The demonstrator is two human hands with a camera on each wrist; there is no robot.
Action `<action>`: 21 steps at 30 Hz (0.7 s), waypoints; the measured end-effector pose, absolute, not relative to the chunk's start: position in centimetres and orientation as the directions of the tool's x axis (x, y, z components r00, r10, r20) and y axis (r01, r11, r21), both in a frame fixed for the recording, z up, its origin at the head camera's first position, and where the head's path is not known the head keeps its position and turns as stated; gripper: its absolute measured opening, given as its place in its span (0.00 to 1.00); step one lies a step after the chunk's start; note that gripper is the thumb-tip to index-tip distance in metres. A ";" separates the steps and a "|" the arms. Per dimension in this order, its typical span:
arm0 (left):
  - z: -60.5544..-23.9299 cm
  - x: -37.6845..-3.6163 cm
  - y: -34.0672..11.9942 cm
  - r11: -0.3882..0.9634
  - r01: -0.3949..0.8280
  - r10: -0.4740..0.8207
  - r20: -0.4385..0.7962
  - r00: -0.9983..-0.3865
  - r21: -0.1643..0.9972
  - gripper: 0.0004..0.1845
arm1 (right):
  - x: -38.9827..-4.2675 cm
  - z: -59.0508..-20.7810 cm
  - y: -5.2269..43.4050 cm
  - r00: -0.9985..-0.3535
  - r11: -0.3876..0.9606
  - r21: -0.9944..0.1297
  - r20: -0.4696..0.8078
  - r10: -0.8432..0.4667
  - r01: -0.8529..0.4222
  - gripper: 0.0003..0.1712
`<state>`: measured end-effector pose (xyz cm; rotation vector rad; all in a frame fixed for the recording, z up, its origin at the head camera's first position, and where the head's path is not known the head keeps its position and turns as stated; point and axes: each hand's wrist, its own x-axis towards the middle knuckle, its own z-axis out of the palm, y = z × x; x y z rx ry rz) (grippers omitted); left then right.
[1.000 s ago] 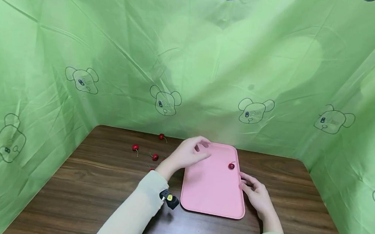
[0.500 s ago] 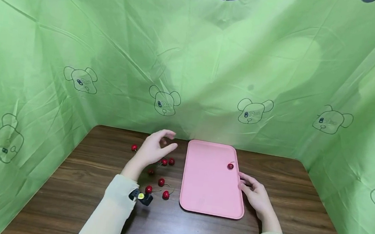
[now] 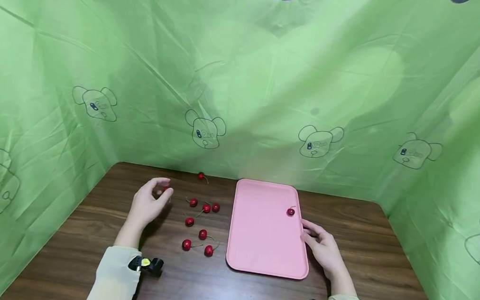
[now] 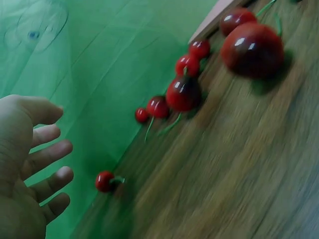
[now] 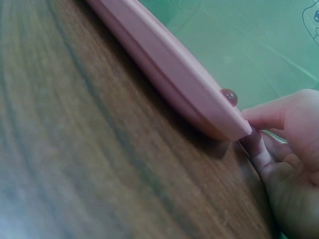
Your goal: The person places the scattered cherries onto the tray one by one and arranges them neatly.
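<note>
My left hand hovers over the table's left part, fingers loosely bent and apart, nothing held. Between its thumb and fingers, in the head view, a red cherry shows partly hidden; the left wrist view has a cherry on the wood, a little off the fingertips. My right hand pinches the right edge of a pink tray, thumb at the rim and fingers under it in the right wrist view. One cherry with a stem lies in the tray near that edge.
Several red cherries with green stems lie scattered between my left hand and the tray. Another cherry is at the back edge. A green cloth with bear drawings hangs behind and beside the brown wooden table.
My left hand has moved left from above the tray, past the scattered cherries, to the far-left cherry. The right hand stays at the tray's edge, and the tray's cherry keeps its place.
</note>
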<state>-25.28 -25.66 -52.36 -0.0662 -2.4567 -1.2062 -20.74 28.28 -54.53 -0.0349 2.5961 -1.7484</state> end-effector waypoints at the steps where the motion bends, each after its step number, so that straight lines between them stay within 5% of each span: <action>1: -52.6 -25.3 -26.1 0.626 0.201 -0.152 0.371 -0.916 0.754 0.19 | -20.8 -54.6 28.2 -1.000 0.368 -0.930 0.002 -0.027 -0.012 0.26; 21: -55.9 -26.8 -28.9 0.634 0.129 -0.104 0.249 -0.963 0.763 0.24 | -20.9 -54.8 28.4 -1.000 0.399 -0.917 -0.026 -0.015 0.018 0.28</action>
